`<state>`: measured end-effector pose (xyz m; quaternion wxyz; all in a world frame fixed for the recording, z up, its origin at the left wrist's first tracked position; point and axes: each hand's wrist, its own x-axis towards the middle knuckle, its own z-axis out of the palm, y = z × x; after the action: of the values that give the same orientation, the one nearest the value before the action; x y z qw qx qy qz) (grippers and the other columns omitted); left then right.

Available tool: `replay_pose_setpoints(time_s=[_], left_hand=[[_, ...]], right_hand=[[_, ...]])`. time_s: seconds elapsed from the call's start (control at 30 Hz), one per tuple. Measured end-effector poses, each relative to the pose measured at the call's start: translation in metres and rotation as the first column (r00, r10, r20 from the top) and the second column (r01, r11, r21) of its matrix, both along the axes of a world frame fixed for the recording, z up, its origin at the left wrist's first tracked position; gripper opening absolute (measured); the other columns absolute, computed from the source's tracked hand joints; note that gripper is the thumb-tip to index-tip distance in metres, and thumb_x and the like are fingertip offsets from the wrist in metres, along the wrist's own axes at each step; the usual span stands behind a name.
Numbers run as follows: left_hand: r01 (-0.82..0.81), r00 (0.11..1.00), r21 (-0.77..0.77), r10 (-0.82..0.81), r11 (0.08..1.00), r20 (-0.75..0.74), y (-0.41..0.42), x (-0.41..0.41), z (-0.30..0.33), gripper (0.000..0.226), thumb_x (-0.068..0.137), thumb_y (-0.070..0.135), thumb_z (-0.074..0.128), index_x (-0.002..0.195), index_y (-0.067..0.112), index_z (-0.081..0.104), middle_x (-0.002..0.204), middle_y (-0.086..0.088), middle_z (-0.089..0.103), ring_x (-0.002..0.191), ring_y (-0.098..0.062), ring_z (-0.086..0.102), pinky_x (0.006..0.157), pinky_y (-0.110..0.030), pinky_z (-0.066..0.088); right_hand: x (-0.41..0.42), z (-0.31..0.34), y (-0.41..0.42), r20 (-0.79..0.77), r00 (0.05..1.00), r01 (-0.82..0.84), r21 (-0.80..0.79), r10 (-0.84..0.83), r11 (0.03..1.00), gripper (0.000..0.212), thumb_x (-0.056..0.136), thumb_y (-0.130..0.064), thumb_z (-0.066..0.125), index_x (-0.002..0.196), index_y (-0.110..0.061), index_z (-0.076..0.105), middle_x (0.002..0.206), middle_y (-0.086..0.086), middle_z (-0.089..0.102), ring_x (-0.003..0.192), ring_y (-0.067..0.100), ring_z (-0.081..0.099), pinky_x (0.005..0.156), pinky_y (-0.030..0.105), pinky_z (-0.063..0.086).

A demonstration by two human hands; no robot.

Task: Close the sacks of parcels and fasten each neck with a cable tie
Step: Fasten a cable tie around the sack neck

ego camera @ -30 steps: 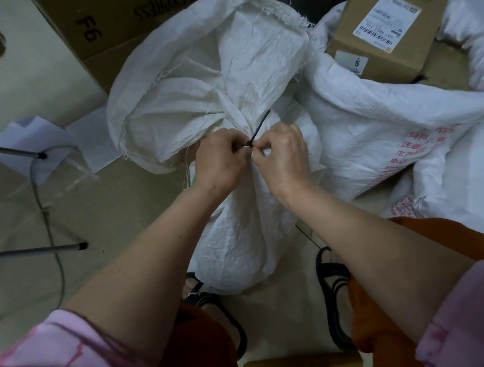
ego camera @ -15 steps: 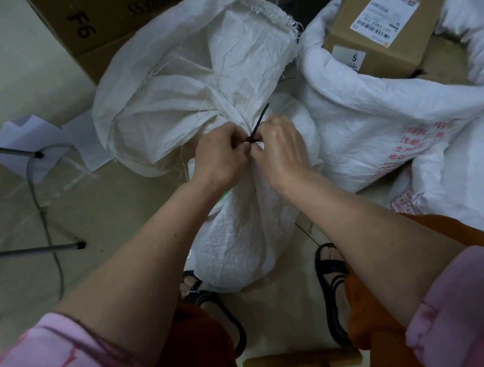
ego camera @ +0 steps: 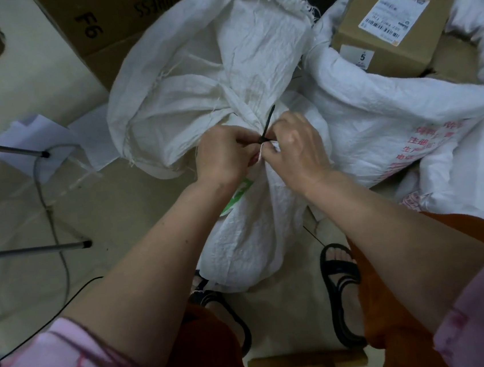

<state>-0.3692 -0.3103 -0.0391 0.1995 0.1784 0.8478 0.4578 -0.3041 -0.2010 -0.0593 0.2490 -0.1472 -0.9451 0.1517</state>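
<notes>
Left hand (ego camera: 226, 155): pinching cable tie (ego camera: 267, 125) at its head, bracing the neck.
Right hand (ego camera: 296, 144): gripping the tie's other side; pulling straight for tightening.
Sack (ego camera: 247, 212): standing between the feet, neck gathered.
Beyond: open sack (ego camera: 362, 117) holding box (ego camera: 396, 14), waiting.

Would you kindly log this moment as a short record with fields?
sack in work: white woven plastic sack, neck gathered
fastener: black plastic cable tie at the neck, tail pointing up
left hand: pinching the tie
right hand: pinching beside it
neighbouring sack: white red-printed sack, open, holding brown labelled cardboard parcel
</notes>
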Motion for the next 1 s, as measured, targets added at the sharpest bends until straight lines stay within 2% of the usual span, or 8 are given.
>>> replay_pose_setpoints(time_s=[0.1,0.23,0.37,0.47,0.6,0.7,0.87,1.0], left_hand=[[-0.048,0.995,-0.015,0.046,0.999,-0.094,0.001,0.004,-0.006,0.017,0.072,0.020,0.071,0.081,0.033,0.076,0.070,0.010,0.072,0.070,-0.010,0.069,0.069,-0.038,0.057],[-0.101,0.934,0.005,0.097,0.995,-0.345,0.001,0.010,-0.005,0.011,0.073,0.024,0.068,0.080,0.028,0.076,0.073,0.007,0.071,0.070,-0.014,0.066,0.066,-0.037,0.053],[-0.119,0.906,-0.010,0.104,0.993,-0.409,0.002,0.006,-0.003,0.011,0.075,0.027,0.065,0.081,0.027,0.074,0.075,0.008,0.069,0.070,-0.011,0.064,0.067,-0.033,0.052],[-0.124,0.899,-0.059,0.087,0.991,-0.429,0.003,0.006,-0.003,0.013,0.076,0.034,0.064,0.084,0.028,0.072,0.078,0.009,0.067,0.072,-0.009,0.063,0.067,-0.029,0.050],[-0.116,0.923,-0.119,0.063,0.986,-0.379,0.006,0.003,-0.002,0.014,0.075,0.036,0.063,0.084,0.029,0.071,0.078,0.010,0.067,0.074,-0.009,0.064,0.069,-0.030,0.052],[-0.078,0.959,-0.148,0.033,0.986,-0.282,0.005,-0.001,-0.002,0.007,0.074,0.035,0.065,0.077,0.030,0.067,0.075,0.011,0.066,0.075,-0.011,0.064,0.071,-0.033,0.054],[0.013,0.993,-0.087,-0.023,0.996,-0.119,-0.001,-0.010,-0.004,0.008,0.073,0.021,0.069,0.069,0.024,0.064,0.070,0.007,0.065,0.074,-0.017,0.065,0.074,-0.040,0.055],[0.061,0.990,-0.046,-0.066,0.997,-0.122,-0.006,-0.010,-0.006,0.003,0.078,0.014,0.068,0.076,0.015,0.070,0.076,-0.002,0.069,0.076,-0.020,0.066,0.076,-0.042,0.055]], right_hand=[[0.001,0.003,0.003,0.003,0.999,-0.043,-0.008,0.043,0.999,0.008,0.065,-0.002,0.066,0.065,0.002,0.060,0.069,0.016,0.058,0.066,0.033,0.059,0.055,0.029,0.045],[-0.002,0.003,0.001,-0.048,0.998,-0.049,-0.071,0.046,0.996,0.007,0.067,-0.003,0.067,0.065,0.001,0.062,0.070,0.015,0.059,0.067,0.032,0.060,0.059,0.028,0.045],[-0.005,0.000,0.002,-0.108,0.993,-0.055,-0.054,0.048,0.997,0.006,0.071,-0.005,0.069,0.070,0.000,0.066,0.075,0.015,0.061,0.072,0.031,0.061,0.061,0.030,0.047],[-0.004,-0.003,0.002,-0.166,0.985,-0.062,-0.048,0.053,0.997,0.006,0.074,-0.006,0.067,0.071,-0.001,0.065,0.076,0.014,0.061,0.073,0.031,0.060,0.064,0.026,0.040],[-0.003,-0.006,0.006,-0.213,0.969,-0.119,0.042,0.125,0.992,0.014,0.079,-0.008,0.061,0.068,-0.001,0.066,0.073,0.011,0.059,0.070,0.026,0.056,0.060,0.022,0.038],[-0.004,-0.010,0.009,-0.230,0.957,-0.152,0.124,0.178,0.981,0.019,0.082,-0.006,0.057,0.067,0.001,0.067,0.071,0.011,0.060,0.069,0.025,0.057,0.056,0.025,0.043],[-0.006,-0.013,0.012,-0.170,0.942,-0.250,0.225,0.291,0.942,0.015,0.079,-0.001,0.060,0.065,0.000,0.064,0.070,0.012,0.059,0.067,0.028,0.057,0.053,0.033,0.047],[-0.008,-0.012,0.016,-0.136,0.921,-0.327,0.235,0.364,0.915,0.014,0.079,-0.002,0.058,0.066,-0.001,0.061,0.070,0.012,0.058,0.067,0.028,0.055,0.055,0.035,0.046]])
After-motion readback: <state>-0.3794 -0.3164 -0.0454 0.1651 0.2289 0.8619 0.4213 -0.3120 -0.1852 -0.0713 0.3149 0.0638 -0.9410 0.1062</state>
